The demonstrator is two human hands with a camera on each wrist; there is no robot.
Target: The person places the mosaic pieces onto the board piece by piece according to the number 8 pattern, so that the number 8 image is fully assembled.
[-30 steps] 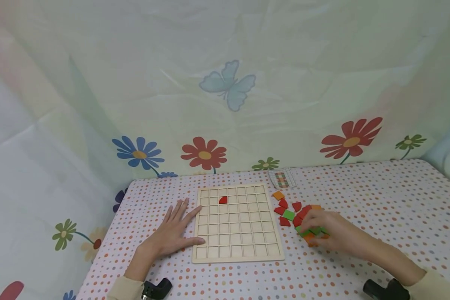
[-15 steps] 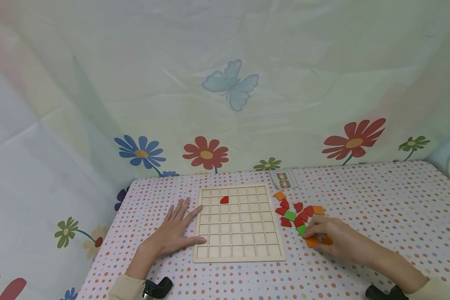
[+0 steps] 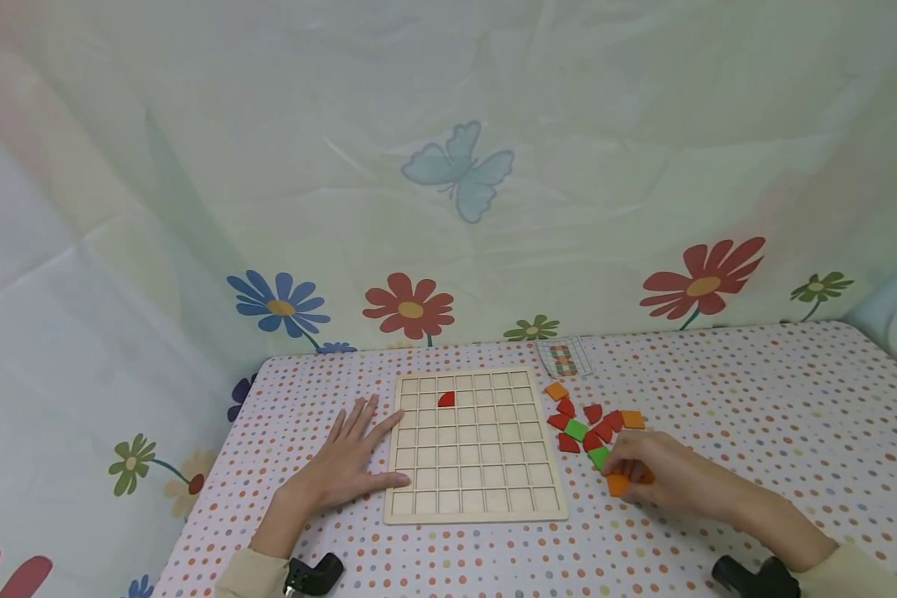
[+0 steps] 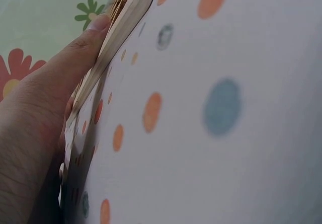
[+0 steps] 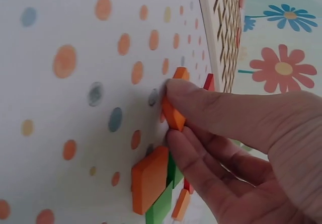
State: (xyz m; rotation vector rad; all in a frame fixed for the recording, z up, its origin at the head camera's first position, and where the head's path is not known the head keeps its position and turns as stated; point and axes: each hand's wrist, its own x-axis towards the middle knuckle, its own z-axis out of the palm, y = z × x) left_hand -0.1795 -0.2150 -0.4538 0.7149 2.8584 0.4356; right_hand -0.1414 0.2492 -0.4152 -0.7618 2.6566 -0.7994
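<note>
My left hand [image 3: 341,465] lies with fingers spread on the spotted table. Its thumb and index fingertip rest on the left edge of a wooden grid board [image 3: 475,522]. A red quarter-circle piece [image 3: 447,399] sits in one cell of the upper part. Right of the board, my right hand [image 3: 669,475] reaches down over loose coloured pieces. Its thumb and curled fingers pinch an orange tile [image 5: 174,112] low over the cloth. Under that hand are another orange tile [image 5: 151,179] and green pieces [image 5: 160,206], mostly hidden in the head view.
Several red pieces [image 3: 568,443], green tiles [image 3: 576,429] and orange tiles [image 3: 632,419] are scattered between board and right hand. A small pattern card [image 3: 564,357] lies near the table's back edge. Behind it hangs a flowered curtain [image 3: 329,208].
My right hand has shifted slightly toward the near side, uncovering red pieces and an orange tile behind it. Green pieces once seen between its fingers are now covered. The left hand stays put.
</note>
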